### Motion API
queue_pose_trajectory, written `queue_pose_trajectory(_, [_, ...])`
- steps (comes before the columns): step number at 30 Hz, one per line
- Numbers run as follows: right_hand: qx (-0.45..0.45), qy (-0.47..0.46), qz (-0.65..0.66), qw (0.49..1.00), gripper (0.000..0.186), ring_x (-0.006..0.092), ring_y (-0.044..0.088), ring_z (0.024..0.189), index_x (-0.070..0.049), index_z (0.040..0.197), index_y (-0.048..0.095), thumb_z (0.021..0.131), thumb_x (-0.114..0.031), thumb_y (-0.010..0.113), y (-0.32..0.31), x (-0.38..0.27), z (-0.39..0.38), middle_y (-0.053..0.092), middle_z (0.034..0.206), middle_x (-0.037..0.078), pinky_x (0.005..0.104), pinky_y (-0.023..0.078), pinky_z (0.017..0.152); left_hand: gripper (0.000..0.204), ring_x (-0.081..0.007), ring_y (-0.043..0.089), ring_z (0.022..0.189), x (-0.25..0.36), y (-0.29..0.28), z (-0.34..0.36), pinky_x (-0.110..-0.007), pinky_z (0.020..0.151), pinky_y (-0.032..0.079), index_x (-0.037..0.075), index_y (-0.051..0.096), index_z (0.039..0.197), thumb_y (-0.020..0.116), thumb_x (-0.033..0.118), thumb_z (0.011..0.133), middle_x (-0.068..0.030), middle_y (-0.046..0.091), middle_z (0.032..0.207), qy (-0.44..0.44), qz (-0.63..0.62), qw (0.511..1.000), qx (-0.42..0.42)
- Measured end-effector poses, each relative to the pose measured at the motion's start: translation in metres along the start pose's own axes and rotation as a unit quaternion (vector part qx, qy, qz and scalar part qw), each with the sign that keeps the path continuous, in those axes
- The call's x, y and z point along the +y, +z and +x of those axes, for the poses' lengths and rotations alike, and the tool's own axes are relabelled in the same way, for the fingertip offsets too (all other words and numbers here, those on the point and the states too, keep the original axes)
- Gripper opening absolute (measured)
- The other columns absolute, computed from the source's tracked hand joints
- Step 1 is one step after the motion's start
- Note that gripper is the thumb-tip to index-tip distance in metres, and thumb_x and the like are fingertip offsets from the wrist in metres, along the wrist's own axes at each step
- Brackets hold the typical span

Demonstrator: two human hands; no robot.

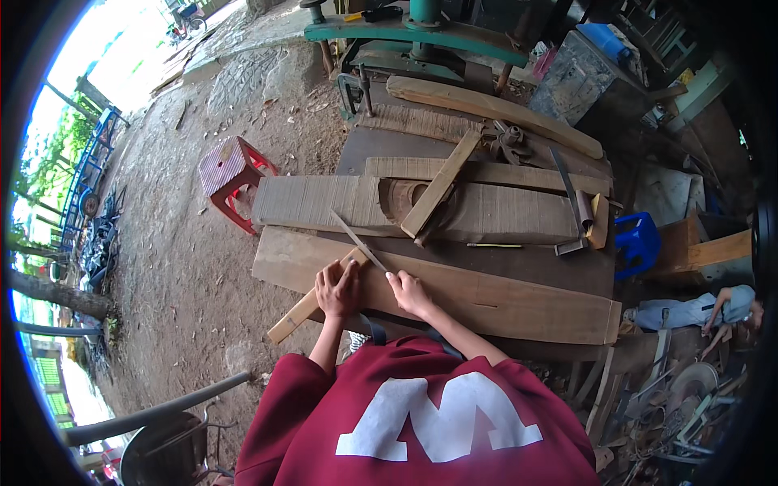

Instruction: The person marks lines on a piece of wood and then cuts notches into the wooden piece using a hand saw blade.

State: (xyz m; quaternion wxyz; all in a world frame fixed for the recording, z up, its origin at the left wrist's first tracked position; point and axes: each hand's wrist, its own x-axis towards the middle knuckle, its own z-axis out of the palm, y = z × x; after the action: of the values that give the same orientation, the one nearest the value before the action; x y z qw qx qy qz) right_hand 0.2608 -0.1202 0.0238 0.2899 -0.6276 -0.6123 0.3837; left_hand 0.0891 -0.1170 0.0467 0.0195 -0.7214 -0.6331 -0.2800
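Note:
My left hand (336,289) is closed on a narrow wooden strip (296,317) and presses it on a wide plank (478,293) at the near edge of the bench. The strip lies at a slant, and its lower left end juts past the plank's near edge. In my right hand (410,293) is a long, thin grey file (354,236), its handle mostly hidden by the fingers. The file's blade points to the upper left and crosses the strip's far end, just ahead of my left hand. Whether it touches the wood I cannot tell.
Beyond lie a thick board with a round hollow (316,201), a crossing wooden bar (443,182), a pencil (494,245) and a metal square (573,245). A red stool (231,174) stands left, a blue one (636,243) right. Another person (689,310) is at far right.

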Motion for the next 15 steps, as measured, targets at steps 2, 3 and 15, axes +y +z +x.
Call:
queue_pose_trajectory(2, [-0.015, 0.026, -0.007, 1.000, 0.045, 0.0284, 0.055, 0.046, -0.001, 0.067, 0.043, 0.086, -0.042, 0.037, -0.005, -0.005, 0.000, 0.050, 0.048, 0.016, 0.0416, 0.043, 0.049, 0.034, -0.0265, 0.048, 0.090, 0.000, 0.003, 0.001, -0.037, 0.076, 0.041, 0.025, 0.059, 0.101, 0.060, 0.020, 0.067, -0.0072, 0.051, 0.100, 0.010, 0.004, 1.000, 0.013])
queue_pose_trajectory(3, [-0.012, 0.029, -0.004, 1.000, 0.045, 0.0284, 0.055, 0.046, -0.001, 0.067, 0.043, 0.086, -0.042, 0.037, -0.007, -0.007, -0.001, 0.050, 0.048, 0.016, 0.0416, 0.043, 0.049, 0.034, -0.0265, 0.048, 0.090, 0.000, 0.003, 0.001, -0.037, 0.076, 0.041, 0.025, 0.059, 0.101, 0.060, 0.020, 0.067, -0.0072, 0.051, 0.100, 0.014, 0.004, 1.000, 0.010])
queue_pose_trajectory(15, [-0.088, 0.019, -0.101, 0.991, 0.054, 0.0427, 0.054, 0.068, 0.002, 0.067, 0.057, 0.086, -0.042, 0.033, -0.026, -0.029, -0.006, 0.054, 0.065, 0.027, 0.0471, 0.044, 0.064, 0.036, -0.0282, 0.046, 0.091, -0.003, 0.006, 0.002, -0.038, 0.077, 0.040, 0.025, 0.058, 0.102, 0.060, 0.021, 0.067, -0.0104, 0.049, 0.101, 0.017, -0.007, 1.000, 0.002])
